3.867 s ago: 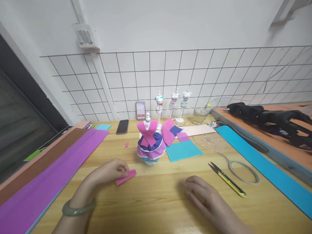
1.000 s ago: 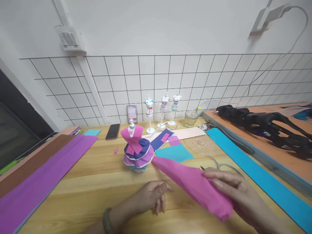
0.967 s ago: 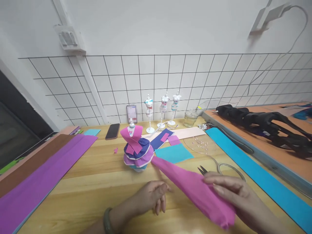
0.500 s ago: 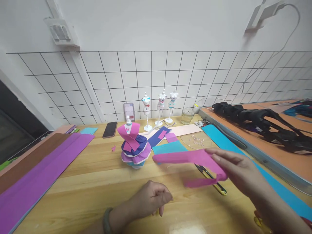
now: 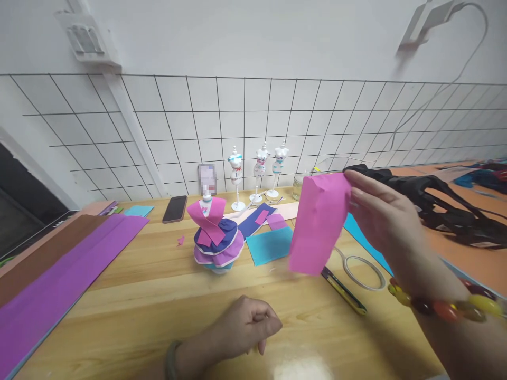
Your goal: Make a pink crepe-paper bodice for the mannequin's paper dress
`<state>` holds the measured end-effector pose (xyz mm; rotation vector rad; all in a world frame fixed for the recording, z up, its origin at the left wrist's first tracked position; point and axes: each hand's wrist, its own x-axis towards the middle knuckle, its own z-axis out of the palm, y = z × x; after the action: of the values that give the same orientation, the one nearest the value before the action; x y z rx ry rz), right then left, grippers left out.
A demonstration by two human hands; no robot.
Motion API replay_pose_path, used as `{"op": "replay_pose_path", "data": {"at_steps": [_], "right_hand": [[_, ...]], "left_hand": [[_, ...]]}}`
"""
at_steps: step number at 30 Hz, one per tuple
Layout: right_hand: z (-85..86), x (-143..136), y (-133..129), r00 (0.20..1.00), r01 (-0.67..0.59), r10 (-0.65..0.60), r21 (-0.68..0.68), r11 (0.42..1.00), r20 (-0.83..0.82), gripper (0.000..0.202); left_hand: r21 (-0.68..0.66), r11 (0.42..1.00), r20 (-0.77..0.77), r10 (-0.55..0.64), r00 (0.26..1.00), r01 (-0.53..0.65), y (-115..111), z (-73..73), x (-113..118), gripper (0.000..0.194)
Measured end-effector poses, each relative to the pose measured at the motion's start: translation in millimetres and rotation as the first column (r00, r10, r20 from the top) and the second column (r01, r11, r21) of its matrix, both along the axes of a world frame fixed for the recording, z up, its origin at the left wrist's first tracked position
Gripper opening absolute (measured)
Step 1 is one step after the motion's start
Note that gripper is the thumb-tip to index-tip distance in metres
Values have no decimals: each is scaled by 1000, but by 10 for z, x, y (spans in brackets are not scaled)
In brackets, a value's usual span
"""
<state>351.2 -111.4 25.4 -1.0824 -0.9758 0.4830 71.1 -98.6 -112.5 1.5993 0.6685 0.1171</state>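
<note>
My right hand (image 5: 380, 211) pinches the top edge of a pink crepe paper strip (image 5: 319, 227), which hangs folded over above the table. My left hand (image 5: 253, 324) rests near the front of the table, fingers curled in, with nothing visible in them. Ahead of it stands a small mannequin (image 5: 206, 207) in a ruffled purple, navy and blue dress (image 5: 219, 245). Pink strips (image 5: 212, 227) cross over its chest. Below the hanging paper lies a yellow-and-black utility knife (image 5: 344, 291). A roll of thin tape (image 5: 364, 273) sits beside the knife.
Three bare white mannequins (image 5: 236, 177) stand at the back, near a glass (image 5: 298, 189). A blue paper piece (image 5: 271, 245) and a navy strip (image 5: 255, 221) lie mid-table. Purple paper (image 5: 95, 258) covers the left side. A dark phone (image 5: 175, 209) lies behind; black straps (image 5: 428, 206) rest at right.
My right hand has risen with the pink crepe paper strip, which now hangs down instead of stretching sideways. The tape roll has come into view. My left hand stays about where it was.
</note>
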Motion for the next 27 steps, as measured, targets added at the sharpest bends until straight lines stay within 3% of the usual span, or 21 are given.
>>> {"op": "replay_pose_path", "data": {"at_steps": [6, 11, 15, 18, 23, 27], "right_hand": [[-261, 395, 635, 999, 3, -9, -117, 993, -46, 37], [-600, 507, 908, 999, 41, -38, -253, 967, 18, 36], [-857, 505, 1060, 992, 67, -16, -398, 915, 128, 32], [-999, 545, 1179, 963, 130, 17, -519, 845, 269, 30], [-1072, 608, 1356, 794, 392, 58, -583, 712, 605, 31], [-1071, 487, 1540, 539, 552, 92, -433, 713, 837, 30]], "left_hand": [[-25, 1000, -12, 7, 1000, -8, 11, 12, 11, 43], [-24, 1000, -24, 4, 1000, -4, 19, 5, 0, 36], [-42, 999, -40, -4, 999, 2, 15, 28, -10, 31], [-50, 999, -42, 2, 999, -4, 17, 31, -11, 31], [-52, 999, -3, 13, 1000, -13, 23, -35, -8, 35], [-63, 997, 7, 33, 999, -32, 22, -92, 1, 35]]}}
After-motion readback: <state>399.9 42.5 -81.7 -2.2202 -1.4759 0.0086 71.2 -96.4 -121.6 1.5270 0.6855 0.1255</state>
